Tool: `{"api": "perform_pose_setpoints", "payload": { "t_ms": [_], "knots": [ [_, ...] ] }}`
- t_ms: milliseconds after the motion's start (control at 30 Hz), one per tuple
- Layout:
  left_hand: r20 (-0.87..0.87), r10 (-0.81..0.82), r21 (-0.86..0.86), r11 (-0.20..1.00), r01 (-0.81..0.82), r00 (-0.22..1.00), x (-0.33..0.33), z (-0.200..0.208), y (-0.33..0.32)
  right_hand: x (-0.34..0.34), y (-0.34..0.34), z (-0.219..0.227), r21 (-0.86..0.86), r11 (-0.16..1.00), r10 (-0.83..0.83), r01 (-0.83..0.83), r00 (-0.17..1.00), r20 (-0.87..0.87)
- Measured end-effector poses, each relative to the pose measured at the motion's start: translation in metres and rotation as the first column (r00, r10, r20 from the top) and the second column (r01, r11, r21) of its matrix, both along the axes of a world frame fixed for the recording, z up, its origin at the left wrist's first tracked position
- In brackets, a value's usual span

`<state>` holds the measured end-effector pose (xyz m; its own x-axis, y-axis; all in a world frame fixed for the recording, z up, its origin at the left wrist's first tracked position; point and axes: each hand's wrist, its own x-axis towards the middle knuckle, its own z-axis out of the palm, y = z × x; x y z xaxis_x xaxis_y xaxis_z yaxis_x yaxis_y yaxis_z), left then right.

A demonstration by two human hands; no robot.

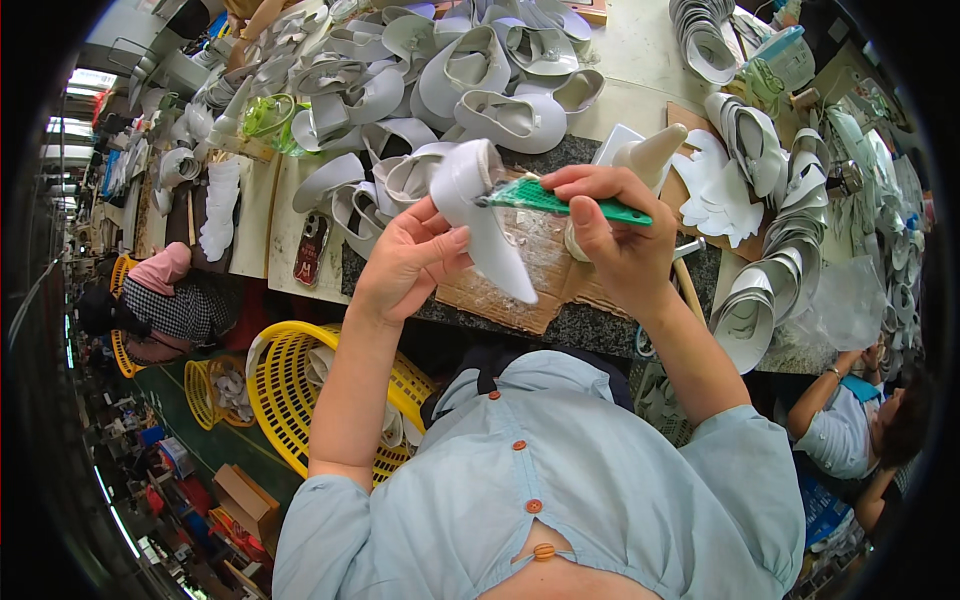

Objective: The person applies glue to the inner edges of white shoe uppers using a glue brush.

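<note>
A white pointed shoe upper point(465, 190) hangs in the air, toe downward, over the work table. My left hand point(410, 255) pinches its side between thumb and fingers. My right hand point(625, 235) is wrapped round a flat green brush handle point(570, 203). The dark tip of the brush is at the upper's inner edge; whether it touches cannot be told. Under both hands lies a stained cardboard sheet point(505, 300). Just beyond my right hand stands a cream-coloured, cone-like form point(650, 152).
White shoe uppers point(460, 75) are heaped at the back. Stacks of curved pieces point(745, 318) and a hammer point(690, 285) lie to the right. A phone point(311, 248) rests at the left table edge, above a yellow basket point(275, 400). People sit left point(175, 315) and right point(840, 425).
</note>
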<state>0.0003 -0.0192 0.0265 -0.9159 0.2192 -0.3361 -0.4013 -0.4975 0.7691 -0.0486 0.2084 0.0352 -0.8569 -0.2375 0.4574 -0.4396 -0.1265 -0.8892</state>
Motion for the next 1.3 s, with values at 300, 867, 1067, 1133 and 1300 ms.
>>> {"api": "perform_pose_setpoints", "payload": {
  "t_ms": [300,867,1067,1133,1300],
  "knots": [
    [0.15,0.101,0.102,0.988,-0.117,0.983,0.017,-0.029,-0.012,0.003,-0.016,-0.016,0.045,0.969,0.246,-0.245,0.969,-0.022],
    [0.111,0.358,0.516,0.776,-0.362,0.927,0.016,-0.046,-0.005,0.038,0.005,-0.038,-0.287,0.958,0.112,0.024,0.887,0.448],
    [0.047,0.495,0.282,0.827,-0.487,0.868,0.026,-0.017,-0.004,0.03,-0.025,-0.014,-0.092,0.984,0.168,-0.154,0.972,0.163],
    [0.099,0.527,0.358,0.773,-0.524,0.844,0.026,-0.019,-0.002,0.028,-0.028,-0.02,0.207,0.966,0.156,-0.153,0.988,-0.001],
    [0.099,0.405,0.379,0.829,-0.411,0.909,0.021,-0.041,0.008,0.026,-0.016,-0.033,-0.078,0.997,-0.021,0.028,0.995,0.097]
  ]
}}
